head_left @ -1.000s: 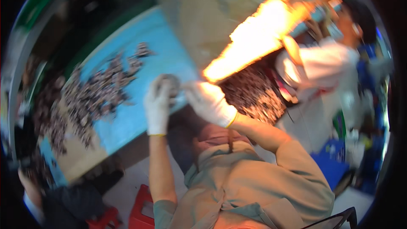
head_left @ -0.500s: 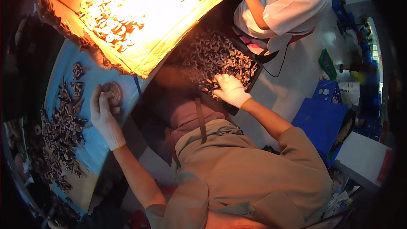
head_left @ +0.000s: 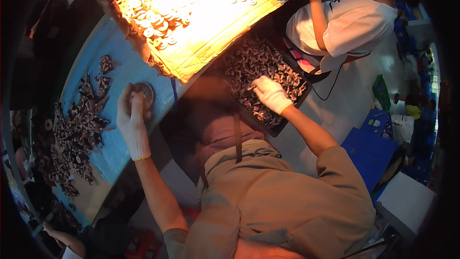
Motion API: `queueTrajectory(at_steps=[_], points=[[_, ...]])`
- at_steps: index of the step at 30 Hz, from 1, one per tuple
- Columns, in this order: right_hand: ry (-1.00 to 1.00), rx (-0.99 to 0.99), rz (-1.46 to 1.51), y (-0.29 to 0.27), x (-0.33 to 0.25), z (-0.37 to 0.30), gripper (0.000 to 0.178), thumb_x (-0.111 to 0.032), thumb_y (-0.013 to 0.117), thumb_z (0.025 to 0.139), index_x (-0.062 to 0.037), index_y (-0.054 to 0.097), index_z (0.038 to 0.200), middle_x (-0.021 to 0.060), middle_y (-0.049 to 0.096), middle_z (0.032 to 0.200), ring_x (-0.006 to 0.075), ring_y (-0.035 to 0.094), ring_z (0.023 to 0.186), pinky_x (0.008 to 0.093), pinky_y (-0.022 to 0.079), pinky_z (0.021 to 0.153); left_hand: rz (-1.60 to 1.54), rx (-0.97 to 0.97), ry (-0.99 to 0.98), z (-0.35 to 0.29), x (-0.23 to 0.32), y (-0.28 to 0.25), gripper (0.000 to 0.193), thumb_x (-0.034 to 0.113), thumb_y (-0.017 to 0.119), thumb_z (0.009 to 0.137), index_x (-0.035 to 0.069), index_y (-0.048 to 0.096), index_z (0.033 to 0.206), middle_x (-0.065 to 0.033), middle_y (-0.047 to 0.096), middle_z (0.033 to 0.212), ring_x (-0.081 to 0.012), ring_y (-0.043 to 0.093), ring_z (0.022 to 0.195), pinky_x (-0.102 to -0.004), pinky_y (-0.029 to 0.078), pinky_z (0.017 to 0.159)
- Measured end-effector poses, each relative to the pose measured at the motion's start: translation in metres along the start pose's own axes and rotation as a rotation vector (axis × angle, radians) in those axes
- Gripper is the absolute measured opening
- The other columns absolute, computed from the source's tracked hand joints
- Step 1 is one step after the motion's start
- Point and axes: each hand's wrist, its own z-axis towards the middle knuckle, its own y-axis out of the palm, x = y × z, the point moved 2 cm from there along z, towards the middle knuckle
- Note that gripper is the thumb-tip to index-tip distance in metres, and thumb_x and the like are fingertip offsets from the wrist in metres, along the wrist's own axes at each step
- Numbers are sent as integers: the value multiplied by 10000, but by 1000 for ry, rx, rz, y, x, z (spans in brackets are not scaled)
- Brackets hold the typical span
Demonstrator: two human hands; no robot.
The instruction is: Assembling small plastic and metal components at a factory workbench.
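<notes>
Head view, largest first: we note the blue-topped table [head_left: 98, 48] running up our left, its far part hidden by a glare-lit cardboard box [head_left: 225, 36] of small rings, then a white-shirted person [head_left: 352, 26] close past the black tray [head_left: 299, 105], and a blue bin [head_left: 369, 151] farther right. A heap of brown pieces [head_left: 79, 134] covers the table's left side; our left hand [head_left: 134, 127] curls round a brown disc [head_left: 146, 92] above the near edge. Our right hand [head_left: 273, 95], fingers bent, meets the tray's brown bits [head_left: 261, 64], grip untellable.
</notes>
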Motion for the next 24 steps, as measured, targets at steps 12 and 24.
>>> queueTrajectory(at_steps=[12, 24], points=[[295, -85, 850, -99, -75, -19, 319, -132, 683, 1012, 13, 693, 1296, 54, 755, 1044, 93, 689, 926, 271, 564, 801, 222, 318, 330, -65, 0, -18, 565, 173, 718, 1036, -25, 526, 1529, -147, 641, 1437, -215, 666, 1097, -367, 546, 939], [-352, -419, 662, -118, -243, 24, 513, -135, 739, 969, -15, 578, 1441, 114, 717, 1201, 175, 713, 1061, 361, 600, 923, -524, -397, -249, -111, -22, 2, 430, 26, 671, 1041, -33, 561, 1452, -91, 681, 1245, -129, 688, 1029, -271, 565, 851]])
